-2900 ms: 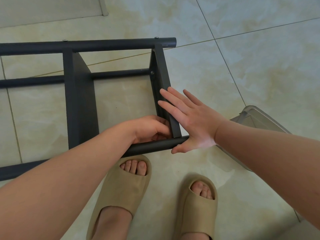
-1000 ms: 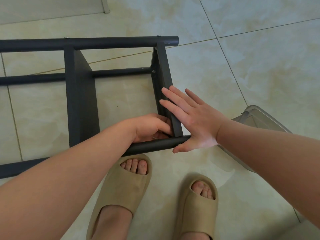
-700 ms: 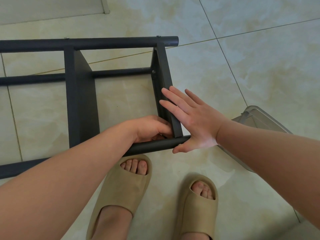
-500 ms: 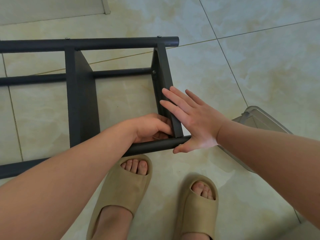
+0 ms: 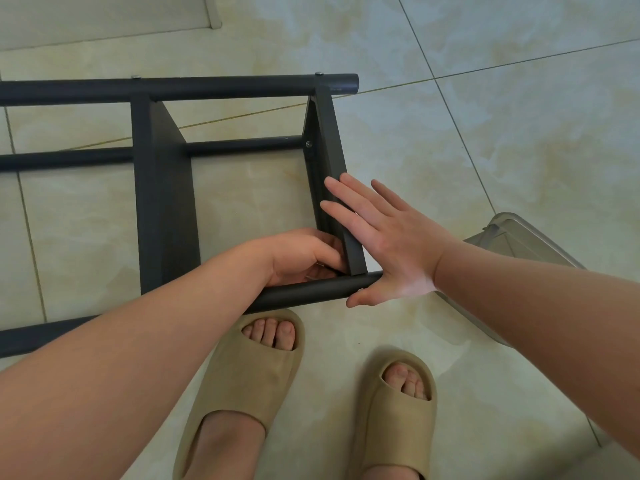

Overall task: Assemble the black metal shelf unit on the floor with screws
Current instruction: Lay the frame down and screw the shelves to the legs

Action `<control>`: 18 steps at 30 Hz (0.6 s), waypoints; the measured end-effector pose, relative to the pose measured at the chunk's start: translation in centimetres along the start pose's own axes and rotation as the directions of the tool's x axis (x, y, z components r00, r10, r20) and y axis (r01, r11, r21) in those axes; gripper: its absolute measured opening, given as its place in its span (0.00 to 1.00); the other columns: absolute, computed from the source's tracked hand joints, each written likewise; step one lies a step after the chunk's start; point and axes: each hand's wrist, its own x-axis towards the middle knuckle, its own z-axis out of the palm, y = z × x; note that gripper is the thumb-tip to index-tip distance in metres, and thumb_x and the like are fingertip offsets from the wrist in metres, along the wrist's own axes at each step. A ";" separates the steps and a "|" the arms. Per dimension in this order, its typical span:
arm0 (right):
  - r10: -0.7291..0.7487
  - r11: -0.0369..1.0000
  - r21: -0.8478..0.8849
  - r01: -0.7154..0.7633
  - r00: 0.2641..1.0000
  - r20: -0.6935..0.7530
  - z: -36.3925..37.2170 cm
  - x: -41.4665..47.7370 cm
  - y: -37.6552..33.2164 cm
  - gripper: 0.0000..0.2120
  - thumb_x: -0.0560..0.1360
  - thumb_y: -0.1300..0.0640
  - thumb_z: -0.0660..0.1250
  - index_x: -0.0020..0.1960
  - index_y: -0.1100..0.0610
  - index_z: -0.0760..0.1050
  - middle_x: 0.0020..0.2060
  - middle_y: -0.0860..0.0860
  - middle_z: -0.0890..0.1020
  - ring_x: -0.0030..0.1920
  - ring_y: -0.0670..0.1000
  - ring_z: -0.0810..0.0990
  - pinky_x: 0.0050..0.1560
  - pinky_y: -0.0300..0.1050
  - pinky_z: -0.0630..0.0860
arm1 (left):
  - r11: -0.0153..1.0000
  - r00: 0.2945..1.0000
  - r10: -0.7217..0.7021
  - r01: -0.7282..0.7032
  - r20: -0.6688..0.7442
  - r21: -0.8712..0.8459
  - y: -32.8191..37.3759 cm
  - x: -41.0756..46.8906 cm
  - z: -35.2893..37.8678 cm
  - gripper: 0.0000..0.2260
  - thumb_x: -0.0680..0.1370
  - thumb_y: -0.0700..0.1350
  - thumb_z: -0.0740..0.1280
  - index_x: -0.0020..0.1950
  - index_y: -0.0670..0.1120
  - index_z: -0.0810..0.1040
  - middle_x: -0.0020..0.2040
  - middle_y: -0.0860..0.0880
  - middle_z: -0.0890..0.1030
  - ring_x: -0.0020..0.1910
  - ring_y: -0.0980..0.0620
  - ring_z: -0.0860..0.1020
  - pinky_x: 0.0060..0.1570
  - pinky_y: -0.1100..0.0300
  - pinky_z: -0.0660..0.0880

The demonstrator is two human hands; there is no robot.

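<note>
The black metal shelf unit (image 5: 166, 202) lies on its side on the tiled floor. Its end panel (image 5: 329, 133) runs from the far tube down to the near tube (image 5: 311, 292). My left hand (image 5: 298, 254) is tucked into the inner corner where the end panel meets the near tube. Its fingers are curled and pinch a small screw there, which the hand mostly hides. My right hand (image 5: 388, 244) lies flat with straight fingers against the outer side of the end panel, its heel at the near tube's end. One fitted screw (image 5: 308, 144) shows higher up the panel.
A clear plastic box (image 5: 519, 244) sits on the floor just right of my right forearm. My feet in beige slippers (image 5: 249, 368) (image 5: 394, 410) stand close below the near tube. A white trim piece (image 5: 211, 12) is at the top edge.
My left hand's fingers shift slightly at the corner joint. My right hand and the shelf unit stay where they were.
</note>
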 end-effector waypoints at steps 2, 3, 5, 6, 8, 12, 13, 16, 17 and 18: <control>-0.001 1.000 -0.001 0.001 1.000 -0.007 0.1 0.0 0.0 0.61 0.65 0.18 0.56 0.83 0.56 0.44 0.82 0.54 0.42 0.82 0.55 0.38 0.80 0.62 0.47 | 1.000 1.000 0.000 0.000 0.000 -0.017 0.1 0.0 0.1 0.07 0.77 0.32 0.63 0.48 0.40 0.80 0.42 0.43 0.83 0.39 0.47 0.82 0.44 0.54 0.78; -0.001 1.000 -0.003 0.001 1.000 -0.008 0.1 0.0 0.0 0.61 0.65 0.18 0.55 0.83 0.56 0.44 0.82 0.54 0.42 0.82 0.55 0.38 0.80 0.62 0.47 | 1.000 1.000 -0.003 0.003 0.006 -0.014 0.1 -0.1 0.1 0.07 0.78 0.33 0.63 0.49 0.40 0.81 0.43 0.42 0.83 0.40 0.47 0.82 0.44 0.55 0.78; 0.000 1.000 -0.004 0.000 1.000 -0.010 0.1 0.0 0.1 0.61 0.64 0.18 0.55 0.83 0.56 0.45 0.82 0.54 0.42 0.82 0.55 0.38 0.80 0.62 0.47 | 0.999 1.000 -0.009 0.009 0.018 0.030 0.0 -0.2 0.1 0.07 0.79 0.35 0.64 0.49 0.40 0.82 0.43 0.41 0.84 0.42 0.46 0.83 0.45 0.54 0.78; 0.001 1.000 -0.002 -0.001 1.000 -0.013 0.1 0.0 0.0 0.61 0.64 0.18 0.56 0.83 0.56 0.45 0.82 0.54 0.42 0.82 0.55 0.38 0.80 0.62 0.47 | 0.998 1.000 -0.014 0.013 0.017 0.057 -0.1 -0.2 0.2 0.06 0.79 0.37 0.65 0.49 0.40 0.82 0.44 0.41 0.84 0.43 0.45 0.83 0.47 0.53 0.78; 0.001 1.000 -0.002 -0.001 1.000 -0.018 0.2 0.0 0.0 0.61 0.64 0.18 0.56 0.83 0.57 0.46 0.82 0.54 0.43 0.82 0.55 0.39 0.80 0.62 0.48 | 0.997 1.000 -0.023 0.022 0.006 0.072 -0.1 -0.2 0.1 0.04 0.77 0.37 0.68 0.48 0.40 0.83 0.44 0.41 0.85 0.44 0.43 0.82 0.51 0.50 0.77; -0.002 1.000 0.006 0.002 1.000 -0.029 0.2 0.0 0.0 0.61 0.64 0.18 0.55 0.83 0.57 0.47 0.82 0.55 0.43 0.82 0.56 0.39 0.80 0.62 0.48 | 0.999 0.999 -0.027 0.026 0.027 0.035 -0.2 0.0 -0.1 0.06 0.77 0.33 0.66 0.48 0.39 0.82 0.43 0.40 0.84 0.43 0.43 0.82 0.53 0.49 0.77; -0.002 1.000 0.007 0.002 1.000 -0.031 0.2 0.0 0.0 0.61 0.64 0.18 0.55 0.83 0.57 0.47 0.82 0.55 0.44 0.82 0.56 0.40 0.80 0.62 0.48 | 0.999 0.999 -0.026 0.025 0.036 0.026 -0.1 0.0 -0.1 0.07 0.77 0.32 0.65 0.48 0.38 0.82 0.42 0.40 0.83 0.42 0.44 0.82 0.50 0.51 0.77; -0.002 1.000 -0.001 0.002 1.000 -0.025 0.2 0.0 0.0 0.61 0.64 0.18 0.55 0.83 0.57 0.46 0.82 0.55 0.44 0.82 0.56 0.39 0.80 0.62 0.48 | 1.000 0.998 -0.019 0.021 0.054 -0.023 0.1 -0.3 -0.2 0.09 0.79 0.30 0.61 0.47 0.40 0.79 0.36 0.46 0.83 0.34 0.51 0.82 0.39 0.59 0.78; -0.002 1.000 -0.002 0.002 1.000 -0.025 0.2 0.0 0.0 0.61 0.64 0.18 0.55 0.83 0.57 0.46 0.82 0.55 0.43 0.82 0.56 0.39 0.80 0.62 0.48 | 0.999 0.998 -0.022 0.024 0.054 -0.036 0.1 -0.3 -0.2 0.10 0.79 0.30 0.61 0.47 0.41 0.79 0.37 0.46 0.83 0.34 0.52 0.82 0.39 0.60 0.78; -0.001 1.000 -0.003 0.001 1.000 -0.024 0.2 0.0 0.0 0.61 0.64 0.18 0.55 0.83 0.57 0.46 0.82 0.55 0.43 0.82 0.56 0.39 0.80 0.62 0.48 | 0.999 0.998 -0.027 0.029 0.052 -0.037 0.1 -0.3 -0.2 0.09 0.79 0.31 0.61 0.48 0.41 0.79 0.40 0.45 0.84 0.36 0.51 0.82 0.40 0.60 0.79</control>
